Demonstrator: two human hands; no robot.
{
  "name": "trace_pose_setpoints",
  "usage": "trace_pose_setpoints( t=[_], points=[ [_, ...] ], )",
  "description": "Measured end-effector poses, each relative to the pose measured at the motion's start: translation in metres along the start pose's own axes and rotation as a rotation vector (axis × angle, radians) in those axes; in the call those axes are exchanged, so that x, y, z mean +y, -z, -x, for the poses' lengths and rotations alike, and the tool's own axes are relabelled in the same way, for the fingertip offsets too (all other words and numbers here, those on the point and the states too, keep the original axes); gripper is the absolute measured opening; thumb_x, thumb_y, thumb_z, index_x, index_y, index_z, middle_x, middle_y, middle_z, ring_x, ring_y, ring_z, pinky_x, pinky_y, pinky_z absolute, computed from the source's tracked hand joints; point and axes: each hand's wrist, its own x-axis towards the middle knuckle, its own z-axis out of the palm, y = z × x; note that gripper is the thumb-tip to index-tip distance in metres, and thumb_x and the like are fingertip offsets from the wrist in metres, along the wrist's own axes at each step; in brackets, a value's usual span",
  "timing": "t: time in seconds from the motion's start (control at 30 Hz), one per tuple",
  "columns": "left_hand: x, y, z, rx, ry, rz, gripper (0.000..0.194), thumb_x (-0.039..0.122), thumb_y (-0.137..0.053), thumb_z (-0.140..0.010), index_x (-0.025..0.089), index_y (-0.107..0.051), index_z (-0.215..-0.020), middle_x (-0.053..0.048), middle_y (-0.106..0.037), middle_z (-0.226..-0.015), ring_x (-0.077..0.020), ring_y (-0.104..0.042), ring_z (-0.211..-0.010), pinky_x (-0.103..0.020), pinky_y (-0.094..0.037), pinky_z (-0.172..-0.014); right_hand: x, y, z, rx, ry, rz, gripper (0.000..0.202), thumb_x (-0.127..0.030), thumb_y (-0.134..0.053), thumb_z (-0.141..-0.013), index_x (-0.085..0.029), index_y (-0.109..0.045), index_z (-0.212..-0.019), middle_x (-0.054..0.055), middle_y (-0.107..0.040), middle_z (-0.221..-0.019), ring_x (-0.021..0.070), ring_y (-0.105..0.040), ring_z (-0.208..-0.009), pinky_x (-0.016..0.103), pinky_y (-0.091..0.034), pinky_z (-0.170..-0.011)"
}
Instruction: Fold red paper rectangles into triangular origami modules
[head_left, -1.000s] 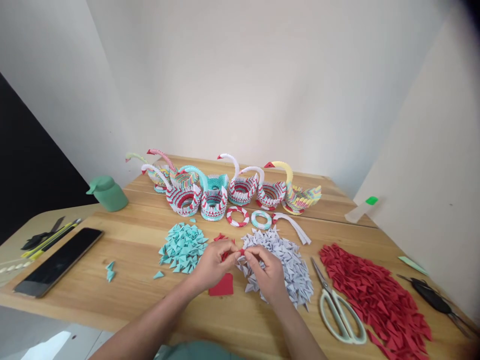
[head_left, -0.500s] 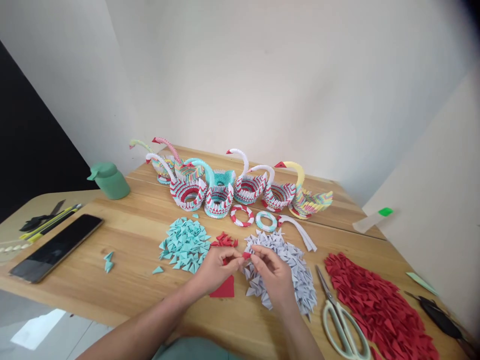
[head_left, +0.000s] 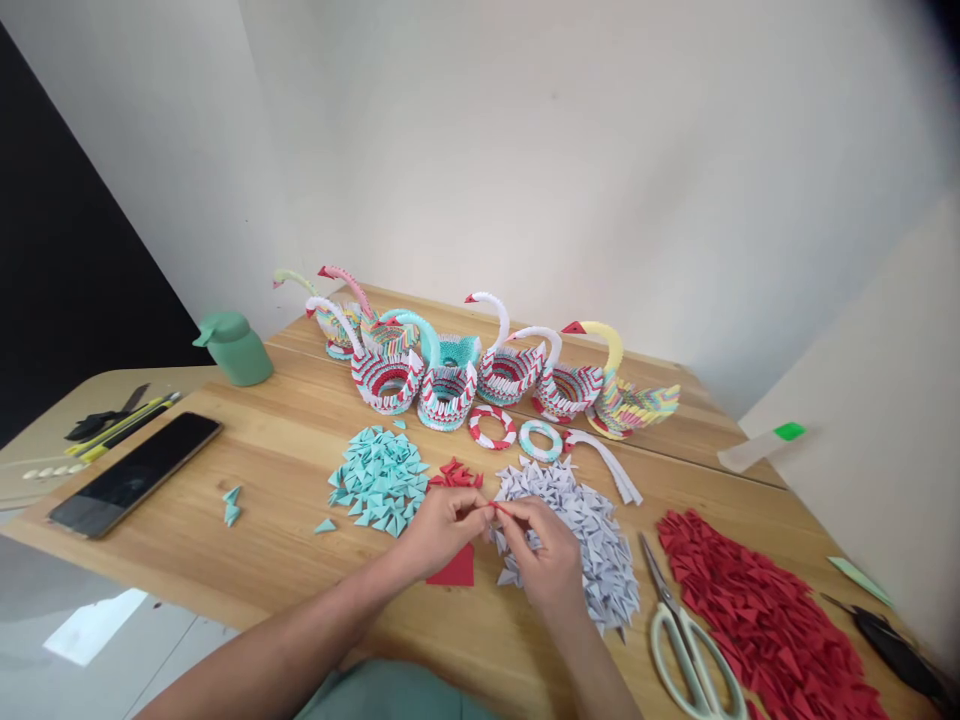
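Note:
Between the fingertips of both hands is a small piece of red folded paper (head_left: 493,506), mostly covered by the fingers. My left hand (head_left: 444,528) pinches it from the left, and my right hand (head_left: 546,545) pinches it from the right. Under and beside my left hand lies a flat red paper sheet (head_left: 456,570). Just beyond that hand is a small heap of red folded pieces (head_left: 455,473). My right hand hovers over a pile of pale lilac folded paper triangles (head_left: 600,545). To the left is a pile of turquoise folded triangles (head_left: 379,478).
Several paper swans (head_left: 448,390) stand across the back, with a red-white ring (head_left: 492,412) and a turquoise-white ring (head_left: 540,425) before them. Scissors (head_left: 686,640) lie beside a big red triangle pile (head_left: 765,610). A phone (head_left: 139,472) and green container (head_left: 238,350) are left.
Both hands have drawn closer together around the red paper, and less of it shows. The whole view has shifted slightly, so things on the table sit further right.

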Motion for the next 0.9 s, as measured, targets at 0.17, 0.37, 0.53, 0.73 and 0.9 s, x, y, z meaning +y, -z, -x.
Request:
trace_pose_setpoints(
  t=[0.17,0.37,0.53,0.73,0.9],
  points=[
    [0.001,0.002,-0.0032,-0.019,0.117,0.23,0.035,0.045,-0.061,-0.076,0.015,-0.055,-0.06,-0.001,-0.061,-0.054,-0.0094,-0.047,-0.047,-0.021,-0.037,-0.051,0.006,-0.0023,0.0032,0.004,0.269,0.194,0.033,-0.009,-0.054,-0.088,-0.023,-0.066,-0.116,0.007,-0.068,-0.087,0.0184,-0.062,-0.079,0.03,-0.052,-0.068],
    [0.0035,0.0043,-0.0035,-0.064,0.106,0.298,0.045,0.058,-0.061,-0.075,0.014,-0.057,-0.065,-0.002,-0.065,-0.061,-0.0092,-0.05,-0.05,-0.022,-0.039,-0.053,0.0103,-0.0011,0.0065,-0.02,0.256,0.287,0.046,-0.008,-0.049,-0.09,-0.028,-0.059,-0.13,0.007,-0.065,-0.084,0.018,-0.058,-0.076,0.029,-0.049,-0.063],
    [0.0052,0.0039,-0.0023,-0.086,0.133,0.315,0.039,0.052,-0.067,-0.073,0.014,-0.061,-0.076,-0.002,-0.067,-0.068,-0.0098,-0.052,-0.053,-0.022,-0.041,-0.055,0.0057,-0.002,0.0041,0.044,0.244,0.288,0.043,-0.008,-0.049,-0.09,-0.029,-0.063,-0.125,0.005,-0.062,-0.076,0.0172,-0.054,-0.071,0.027,-0.045,-0.059],
    [0.0013,0.0017,-0.0036,-0.068,0.106,0.219,0.023,0.037,-0.062,-0.077,0.014,-0.058,-0.077,0.0,-0.062,-0.064,-0.0093,-0.048,-0.052,-0.022,-0.039,-0.055,0.0047,0.0005,0.0006,0.0,0.066,0.043,0.031,-0.013,-0.05,-0.091,-0.025,-0.069,-0.112,0.003,-0.06,-0.079,0.0152,-0.058,-0.069,0.027,-0.048,-0.061],
    [-0.0002,0.0003,0.0004,-0.032,-0.055,-0.191,0.01,0.017,-0.052,-0.079,0.015,-0.06,-0.073,0.004,-0.051,-0.056,-0.0093,-0.041,-0.052,-0.02,-0.028,-0.05,0.0036,0.0044,-0.0011,-0.043,-0.098,-0.035,0.016,-0.022,-0.059,-0.088,-0.023,-0.07,-0.1,0.005,-0.064,-0.088,0.0172,-0.062,-0.078,0.028,-0.051,-0.067]
  ],
)
